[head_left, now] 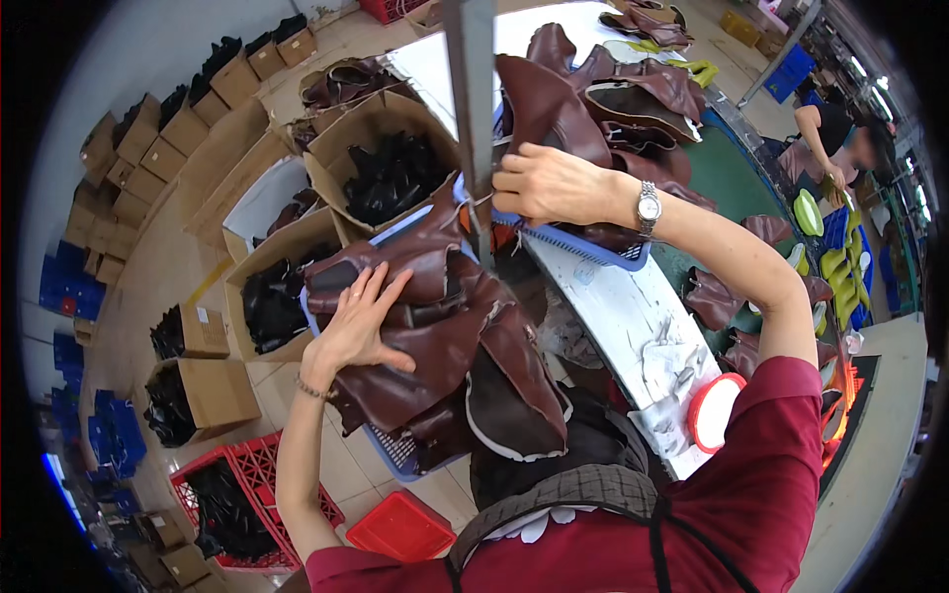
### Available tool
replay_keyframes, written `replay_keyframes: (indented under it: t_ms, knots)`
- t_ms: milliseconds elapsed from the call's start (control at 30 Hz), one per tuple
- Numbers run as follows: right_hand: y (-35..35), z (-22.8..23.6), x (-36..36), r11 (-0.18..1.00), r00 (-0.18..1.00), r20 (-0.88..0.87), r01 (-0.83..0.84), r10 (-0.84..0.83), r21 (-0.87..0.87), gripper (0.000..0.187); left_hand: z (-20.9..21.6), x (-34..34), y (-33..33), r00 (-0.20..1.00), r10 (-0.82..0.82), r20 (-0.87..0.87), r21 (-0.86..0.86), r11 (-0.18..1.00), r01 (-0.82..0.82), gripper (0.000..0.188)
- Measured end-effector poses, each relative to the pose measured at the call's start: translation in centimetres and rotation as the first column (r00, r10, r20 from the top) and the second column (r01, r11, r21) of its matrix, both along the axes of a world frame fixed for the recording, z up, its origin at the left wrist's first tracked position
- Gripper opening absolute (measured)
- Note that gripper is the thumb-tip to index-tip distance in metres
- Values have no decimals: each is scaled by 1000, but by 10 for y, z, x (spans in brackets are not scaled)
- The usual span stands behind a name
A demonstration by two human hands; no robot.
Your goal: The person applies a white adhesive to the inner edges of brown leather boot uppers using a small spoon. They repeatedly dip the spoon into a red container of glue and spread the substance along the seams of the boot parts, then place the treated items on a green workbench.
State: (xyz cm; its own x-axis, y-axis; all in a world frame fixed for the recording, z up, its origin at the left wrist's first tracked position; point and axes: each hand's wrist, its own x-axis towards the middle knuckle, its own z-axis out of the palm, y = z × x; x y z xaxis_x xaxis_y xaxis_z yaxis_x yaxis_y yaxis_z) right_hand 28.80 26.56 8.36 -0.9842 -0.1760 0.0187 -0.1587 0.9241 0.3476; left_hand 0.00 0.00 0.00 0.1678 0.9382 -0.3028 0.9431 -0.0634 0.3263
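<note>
A heap of dark brown leather boot uppers [435, 336] fills a blue plastic basket [390, 450] in front of the person. The left hand [358, 321] lies flat on top of the heap, fingers spread and released, gripping nothing. The right hand [549, 183] reaches to a second blue basket [593, 252] on the white workbench [633, 316], fingers curled on a brown upper [544, 114] beside a grey metal post [473, 109]. Cardboard boxes of black pieces [390, 178] stand on the floor to the left, with a red plastic crate [262, 494] nearer.
</note>
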Motion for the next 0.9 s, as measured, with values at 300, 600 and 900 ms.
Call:
replay_keyframes:
  t_ms: [300,600,900]
  knots:
    - [-126,18,30,941,900,-392,57,-193,-333,38,1,-23,-23,998,-13,55,98,995,8,143]
    - [-282,-96,191,60,219,56,490,-974,-870,21,51,3,-45,996,-14,84,287,958,-11,110]
    - [-343,-156,186,-455,274,447,37,-852,-890,27,74,165,-89,994,-48,94,263,965,22,110]
